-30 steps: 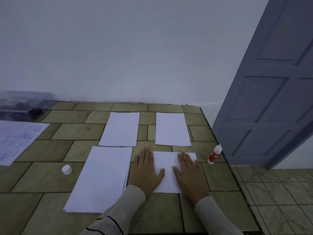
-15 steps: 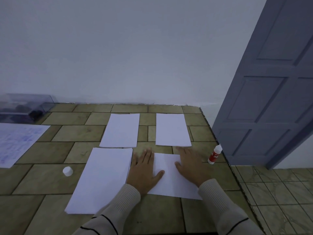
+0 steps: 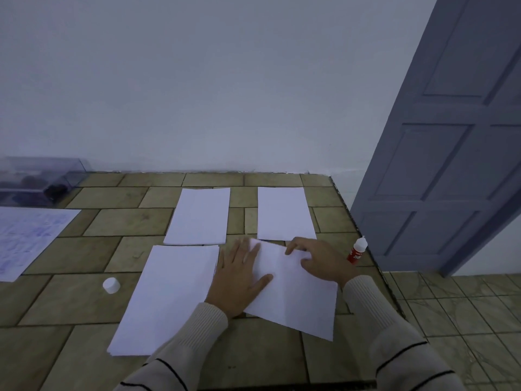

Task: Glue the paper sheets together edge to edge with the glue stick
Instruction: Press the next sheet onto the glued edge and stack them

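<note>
A white sheet (image 3: 296, 300) lies skewed on the tiled counter, its near right corner swung toward me. My left hand (image 3: 239, 277) presses flat on its left edge, fingers straight. My right hand (image 3: 318, 261) rests on its far right part with fingers bent at the top edge. Two more sheets lie behind: one (image 3: 198, 215) at centre, one (image 3: 283, 213) to the right. A stack of sheets (image 3: 166, 297) sits to the left. The glue stick (image 3: 356, 251), white with a red label, stands uncapped near the counter's right edge. Its white cap (image 3: 111, 285) lies far left.
A printed sheet (image 3: 25, 238) lies at the left edge, with a clear plastic box (image 3: 39, 179) behind it by the wall. The counter's right edge (image 3: 375, 266) drops to a tiled floor. A grey-blue door (image 3: 451, 136) stands to the right.
The sheet under my hands has turned, its near right corner sliding out toward me. My right hand moved up to the sheet's far edge and its fingers bent. My left hand stayed pressing.
</note>
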